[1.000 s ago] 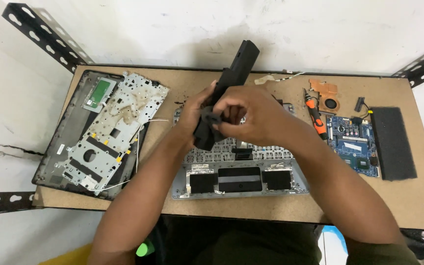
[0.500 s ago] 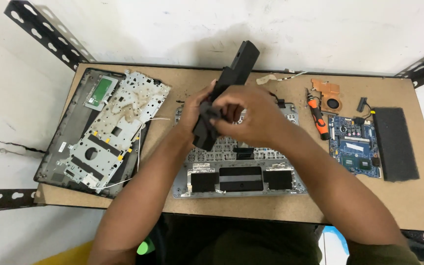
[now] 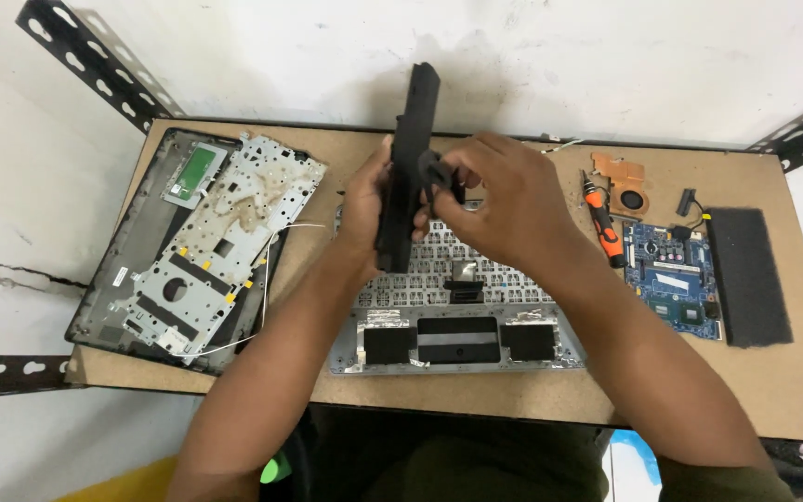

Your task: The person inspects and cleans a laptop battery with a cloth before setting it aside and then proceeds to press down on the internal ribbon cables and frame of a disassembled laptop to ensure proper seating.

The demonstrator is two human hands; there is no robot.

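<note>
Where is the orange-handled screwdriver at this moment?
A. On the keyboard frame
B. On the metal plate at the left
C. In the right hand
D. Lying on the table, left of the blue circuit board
D: the orange-handled screwdriver lies on the table just left of the blue circuit board, clear of both hands.

Matt black plastic bar (image 3: 409, 158); dull stamped metal plate (image 3: 220, 242) on the left; rough fibreboard table (image 3: 513, 395); matt foam pad (image 3: 748, 275).
</note>
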